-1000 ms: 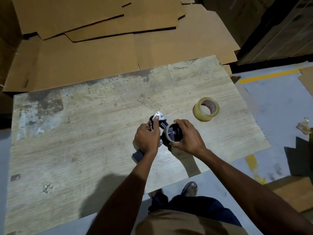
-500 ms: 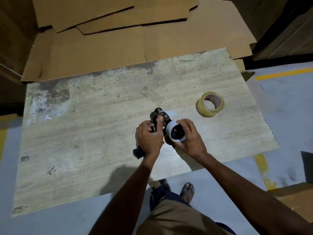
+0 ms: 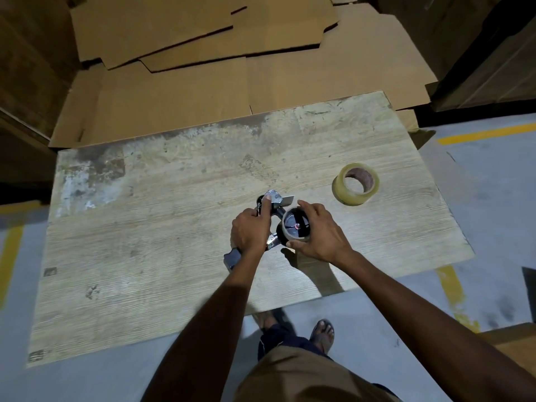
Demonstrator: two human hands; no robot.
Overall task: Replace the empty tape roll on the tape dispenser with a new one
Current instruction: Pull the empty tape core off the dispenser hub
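Observation:
A black and metal tape dispenser (image 3: pixel 275 203) is held just above the worn wooden table (image 3: pixel 145 227). My left hand (image 3: pixel 251 232) grips its body and handle, thumb up against the metal front plate. The empty tape roll (image 3: pixel 295 227), a thin brownish core, sits on the dispenser's black hub. My right hand (image 3: pixel 319 235) wraps its fingers and thumb around that core. A new roll of clear tape (image 3: pixel 356 183) lies on its side on the table, to the right of and beyond my hands.
Flattened cardboard sheets (image 3: pixel 203 82) lie stacked beyond the table's far edge. Grey floor with yellow lines (image 3: pixel 487 134) runs to the right. My feet (image 3: pixel 322 333) stand at the table's near edge. A cardboard box corner (image 3: pixel 516 343) sits at lower right.
The hands and dispenser stay in nearly the same place on the table. The right hand's fingers have shifted around the empty core. The camera has tilted slightly.

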